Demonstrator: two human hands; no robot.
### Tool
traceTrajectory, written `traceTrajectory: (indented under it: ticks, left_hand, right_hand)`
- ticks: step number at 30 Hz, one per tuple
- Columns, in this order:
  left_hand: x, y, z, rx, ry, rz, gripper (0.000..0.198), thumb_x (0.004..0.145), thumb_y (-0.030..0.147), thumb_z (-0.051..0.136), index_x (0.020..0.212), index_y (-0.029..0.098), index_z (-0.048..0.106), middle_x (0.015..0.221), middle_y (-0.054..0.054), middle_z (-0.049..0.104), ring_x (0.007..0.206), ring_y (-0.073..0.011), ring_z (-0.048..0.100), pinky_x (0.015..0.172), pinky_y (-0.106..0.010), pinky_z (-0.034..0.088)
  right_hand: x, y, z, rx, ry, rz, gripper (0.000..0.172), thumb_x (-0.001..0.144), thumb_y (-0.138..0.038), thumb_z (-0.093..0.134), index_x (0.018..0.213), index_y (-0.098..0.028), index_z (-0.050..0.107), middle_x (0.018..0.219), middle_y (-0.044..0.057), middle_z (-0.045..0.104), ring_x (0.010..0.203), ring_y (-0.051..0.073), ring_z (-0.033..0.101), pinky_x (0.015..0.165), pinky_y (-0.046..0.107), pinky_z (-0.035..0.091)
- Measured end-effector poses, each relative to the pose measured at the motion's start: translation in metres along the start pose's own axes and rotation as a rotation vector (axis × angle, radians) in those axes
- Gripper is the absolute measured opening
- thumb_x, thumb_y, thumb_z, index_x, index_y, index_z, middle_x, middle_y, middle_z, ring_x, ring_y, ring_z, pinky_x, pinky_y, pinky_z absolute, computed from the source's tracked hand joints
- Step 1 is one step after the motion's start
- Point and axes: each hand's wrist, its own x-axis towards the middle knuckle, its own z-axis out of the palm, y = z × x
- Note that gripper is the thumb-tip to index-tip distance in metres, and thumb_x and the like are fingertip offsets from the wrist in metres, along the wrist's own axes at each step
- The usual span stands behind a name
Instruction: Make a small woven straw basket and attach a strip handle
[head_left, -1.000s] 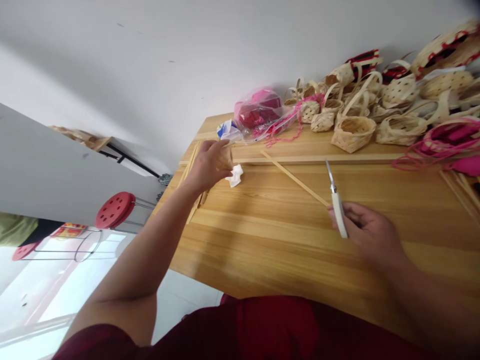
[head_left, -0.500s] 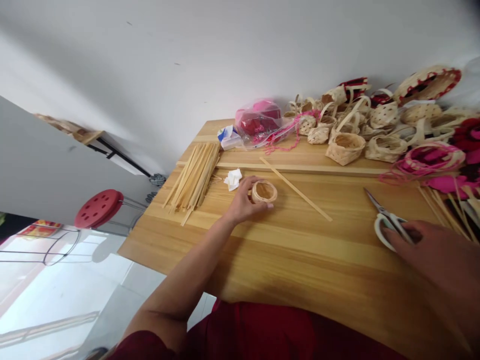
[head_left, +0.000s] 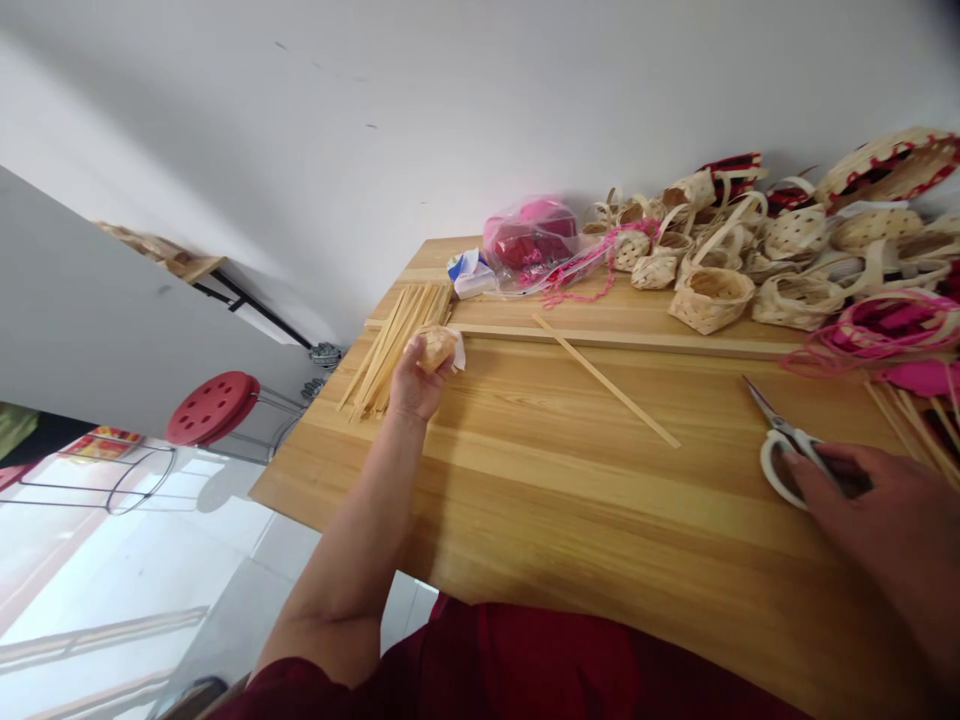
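My left hand (head_left: 417, 384) grips a small woven basket (head_left: 435, 347), tipped so that its woven outside faces me. It is held over the right edge of a bundle of flat bamboo strips (head_left: 397, 335). Partly behind the basket shows a crumpled white paper (head_left: 459, 352). On the right, my right hand (head_left: 862, 490) has its fingers at the white handles of a pair of scissors (head_left: 780, 440), whose blades point away from me on the tabletop. Between my hands a single bamboo strip (head_left: 607, 380) lies slantwise on the wooden table (head_left: 540, 500).
Several small woven baskets (head_left: 711, 300) crowd the back right by the wall. A plastic bag with pink and red stuff (head_left: 532, 245) and a blue-white packet (head_left: 471, 274) stand at the back. Red stools (head_left: 212, 407) are left of the table.
My left hand has carried the small basket left, toward the strips and paper, and tipped it over. My right hand stays at the scissors. The view has shifted slightly.
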Motion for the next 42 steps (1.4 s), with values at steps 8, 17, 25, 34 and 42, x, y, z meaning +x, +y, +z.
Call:
traceTrajectory:
  ticks: [8, 17, 25, 34, 42]
  left_hand:
    - [-0.003, -0.003, 0.011, 0.041, 0.149, 0.134, 0.053, 0.064, 0.044, 0.094, 0.103, 0.024, 0.064, 0.104, -0.003, 0.075, 0.100, -0.0207, 0.074, 0.081, -0.029, 0.060]
    - [-0.065, -0.048, 0.110, 0.286, -0.373, 0.149, 0.082, 0.065, 0.059, 0.094, 0.129, 0.025, 0.055, 0.126, -0.009, 0.072, 0.113, -0.0251, 0.071, 0.101, -0.042, 0.057]
    - [-0.107, -0.089, 0.139, 0.277, -0.669, 0.104, 0.089, 0.062, 0.054, 0.099, 0.131, 0.024, 0.051, 0.130, -0.012, 0.066, 0.122, -0.0293, 0.067, 0.109, -0.047, 0.055]
    - [-0.111, -0.102, 0.125, 0.441, -0.724, 0.155, 0.090, 0.063, 0.052, 0.100, 0.137, 0.024, 0.057, 0.135, -0.015, 0.067, 0.126, -0.0346, 0.067, 0.113, -0.052, 0.054]
    - [-0.108, -0.098, 0.125, 0.509, -0.770, 0.272, 0.083, 0.070, 0.052, 0.097, 0.138, 0.024, 0.058, 0.133, -0.015, 0.069, 0.122, -0.0329, 0.069, 0.111, -0.050, 0.054]
  right_hand:
    - [-0.014, -0.057, -0.036, 0.214, 0.069, -0.018, 0.034, 0.091, -0.052, 0.056, 0.107, -0.029, 0.075, 0.100, 0.016, 0.078, 0.085, 0.034, 0.070, 0.071, 0.047, 0.048]
    - [0.030, -0.146, -0.001, 0.331, -0.200, -0.347, 0.009, 0.083, -0.034, 0.071, 0.084, -0.024, 0.071, 0.095, 0.011, 0.076, 0.090, 0.029, 0.069, 0.077, 0.040, 0.048]
    - [0.048, -0.151, -0.006, 0.742, -0.278, -0.190, 0.020, 0.084, -0.043, 0.073, 0.084, -0.026, 0.061, 0.074, 0.001, 0.070, 0.064, 0.018, 0.062, 0.060, 0.031, 0.046]
    - [0.041, -0.159, -0.022, 1.421, -0.289, 0.033, 0.043, 0.071, -0.053, 0.092, 0.089, -0.026, 0.065, 0.078, 0.001, 0.071, 0.068, 0.017, 0.067, 0.063, 0.032, 0.057]
    - [0.039, -0.159, -0.014, 1.561, -0.342, 0.014, 0.045, 0.073, -0.057, 0.093, 0.086, -0.024, 0.066, 0.093, 0.000, 0.073, 0.074, 0.015, 0.071, 0.074, 0.032, 0.062]
